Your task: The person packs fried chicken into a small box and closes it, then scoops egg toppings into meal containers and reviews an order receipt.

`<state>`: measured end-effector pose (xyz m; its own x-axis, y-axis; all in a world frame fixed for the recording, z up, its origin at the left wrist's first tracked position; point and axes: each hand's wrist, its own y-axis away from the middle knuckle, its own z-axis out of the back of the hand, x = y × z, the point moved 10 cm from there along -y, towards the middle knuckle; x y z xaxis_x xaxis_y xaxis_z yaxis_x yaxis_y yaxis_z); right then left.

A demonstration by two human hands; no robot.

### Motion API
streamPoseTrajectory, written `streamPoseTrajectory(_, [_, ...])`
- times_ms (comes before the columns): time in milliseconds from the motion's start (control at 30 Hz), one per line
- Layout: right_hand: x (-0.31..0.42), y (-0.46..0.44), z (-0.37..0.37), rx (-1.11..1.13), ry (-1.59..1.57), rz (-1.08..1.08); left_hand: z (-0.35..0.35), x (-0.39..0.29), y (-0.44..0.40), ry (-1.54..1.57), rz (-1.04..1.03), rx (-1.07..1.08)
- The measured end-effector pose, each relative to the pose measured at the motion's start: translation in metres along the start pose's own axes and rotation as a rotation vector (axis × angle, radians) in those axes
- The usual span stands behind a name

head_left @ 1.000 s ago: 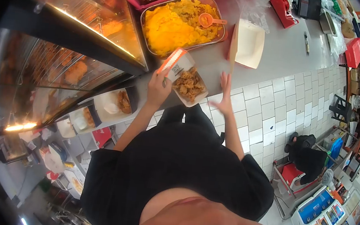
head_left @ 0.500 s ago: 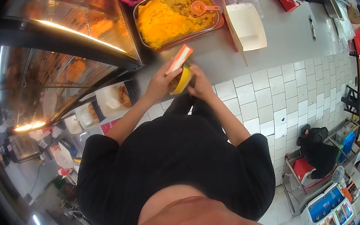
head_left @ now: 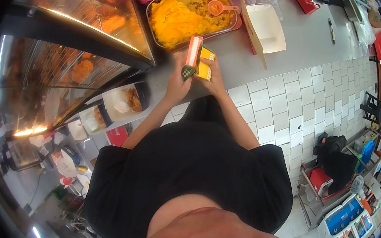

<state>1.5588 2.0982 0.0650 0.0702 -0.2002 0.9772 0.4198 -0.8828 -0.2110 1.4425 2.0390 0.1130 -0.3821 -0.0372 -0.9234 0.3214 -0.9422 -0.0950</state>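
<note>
Desk (head_left: 307,47): grey metal, running across the top. Yellow food (head_left: 175,20) on it, ahead of the hands; right of that, a white box (head_left: 266,28), standing open. Pictured panels (head_left: 350,229) far lower right, any print too small to read. Left hand (head_left: 179,81) on the left side of a carton (head_left: 206,65); right hand (head_left: 214,77), clear of it with fingers spread a second ago, has come in on the yellow side. Fingers of both clamped on the carton, so far as I can judge; some tips are hidden. Carton held between the hands, over the desk's near edge, just short of the yellow food. Main change: it was open, brown fried pieces showing; its sides are now drawn up and the contents out of view. I read this as folding in hand, not finished, since the red and yellow panels look apart. Markings: red-orange panel (head_left: 194,49) with a white toothed strip, small dark marks on the yellow, a green checked patch (head_left: 187,72) lowest. No brand or word legible.
</note>
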Motion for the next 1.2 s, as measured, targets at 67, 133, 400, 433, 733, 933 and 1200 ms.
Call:
streamPoseTrajectory(67, [-0.006,-0.004,-0.001,0.003,-0.024,-0.041,-0.003,0.002,-0.001,-0.086,-0.052,0.026])
streamPoseTrajectory(133, [-0.015,-0.004,0.001,-0.005,-0.103,-0.113,-0.005,0.005,-0.001,-0.11,-0.034,0.033])
streamPoseTrajectory(400, [-0.024,-0.002,0.003,-0.118,-0.134,-0.138,-0.017,0.003,-0.007,0.03,0.004,-0.034])
streamPoseTrajectory(433, [-0.025,-0.003,0.004,-0.12,-0.135,-0.133,-0.019,0.003,-0.005,0.036,0.009,-0.021])
streamPoseTrajectory(733, [0.101,-0.024,0.02,-0.094,-0.348,0.101,0.013,-0.097,-0.009,0.411,-0.192,0.222])
streamPoseTrajectory(933, [0.23,-0.021,0.017,-0.027,-0.316,0.447,0.031,-0.156,-0.019,0.503,-0.702,0.269])
streamPoseTrajectory(1200, [0.314,-0.007,0.05,-0.12,0.002,0.726,-0.029,-0.178,-0.002,0.781,-0.299,0.882])
